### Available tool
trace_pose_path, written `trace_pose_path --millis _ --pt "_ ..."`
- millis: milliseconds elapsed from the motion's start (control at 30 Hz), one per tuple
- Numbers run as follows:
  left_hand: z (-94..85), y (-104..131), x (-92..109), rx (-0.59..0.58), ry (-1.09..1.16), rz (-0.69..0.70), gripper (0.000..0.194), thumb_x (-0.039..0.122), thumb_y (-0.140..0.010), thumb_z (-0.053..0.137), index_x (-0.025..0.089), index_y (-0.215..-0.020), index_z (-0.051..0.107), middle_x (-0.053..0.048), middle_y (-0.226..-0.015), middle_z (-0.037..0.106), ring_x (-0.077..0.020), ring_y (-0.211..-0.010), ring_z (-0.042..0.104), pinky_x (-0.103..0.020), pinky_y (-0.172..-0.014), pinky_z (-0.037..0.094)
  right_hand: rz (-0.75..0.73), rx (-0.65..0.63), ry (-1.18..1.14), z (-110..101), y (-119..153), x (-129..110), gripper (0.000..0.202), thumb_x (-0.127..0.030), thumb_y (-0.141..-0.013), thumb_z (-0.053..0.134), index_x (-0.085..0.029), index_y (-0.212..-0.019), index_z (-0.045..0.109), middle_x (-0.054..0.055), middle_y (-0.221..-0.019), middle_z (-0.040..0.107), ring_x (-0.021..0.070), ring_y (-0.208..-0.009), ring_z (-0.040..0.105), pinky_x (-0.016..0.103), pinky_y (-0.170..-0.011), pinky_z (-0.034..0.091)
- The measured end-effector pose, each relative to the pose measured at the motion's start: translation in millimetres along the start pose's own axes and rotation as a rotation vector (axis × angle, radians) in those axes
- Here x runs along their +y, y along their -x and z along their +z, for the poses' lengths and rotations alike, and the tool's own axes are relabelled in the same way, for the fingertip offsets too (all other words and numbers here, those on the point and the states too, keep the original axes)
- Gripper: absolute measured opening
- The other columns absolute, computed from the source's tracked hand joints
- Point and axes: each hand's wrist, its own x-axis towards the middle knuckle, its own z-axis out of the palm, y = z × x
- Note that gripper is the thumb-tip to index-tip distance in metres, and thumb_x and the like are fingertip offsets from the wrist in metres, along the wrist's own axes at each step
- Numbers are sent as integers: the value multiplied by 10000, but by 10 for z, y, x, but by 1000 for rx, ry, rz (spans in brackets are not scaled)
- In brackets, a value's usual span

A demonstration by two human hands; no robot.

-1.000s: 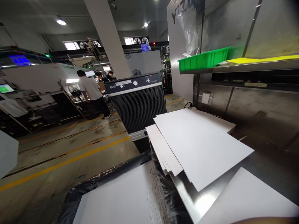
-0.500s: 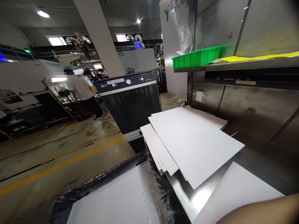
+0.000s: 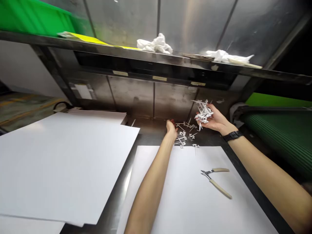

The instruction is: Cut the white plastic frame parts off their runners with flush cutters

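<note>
A clump of thin white plastic pieces [image 3: 204, 112] rests in my right hand [image 3: 215, 120], whose fingers curl around it; a black band circles that wrist. My left hand [image 3: 172, 127] is low over the metal table, beside more white pieces [image 3: 181, 138] scattered there. Its fingers are partly hidden, and what they may hold cannot be made out. Cutting pliers with beige handles [image 3: 219, 188] lie spread apart on a large white sheet [image 3: 190, 195] under my forearms.
Stacked white sheets [image 3: 65, 162] lie at the left. A metal shelf [image 3: 175, 60] crosses above the table, bearing a green bin [image 3: 36, 19], yellow material [image 3: 90, 39] and white cloths [image 3: 156, 44]. A ribbed green belt [image 3: 280, 133] stands at the right.
The view has swung right, from the aisle and the black cooler to the table. Both hands, the white pieces and the pliers have come into view.
</note>
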Motion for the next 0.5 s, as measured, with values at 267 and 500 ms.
trace_pose_path --millis 267,500 --pt "43 145 174 166 21 35 348 432 -1090 676 149 -1292 674 -114 -1261 683 -240 -1081 699 -436 -951 631 -19 63 -360 -100 547 -676 354 -577 -1059 677 -224 -1040 652 67 -928 723 238 -767 701 347 -638 620" --pt "4 363 564 284 -266 112 290 387 -1117 627 177 -1315 637 -48 -1147 673 -190 -882 681 -317 -730 635 -219 67 -418 -552 1669 -1483 388 -567 -1126 572 -206 -1015 657 76 -911 708 242 -759 682 330 -610 591"
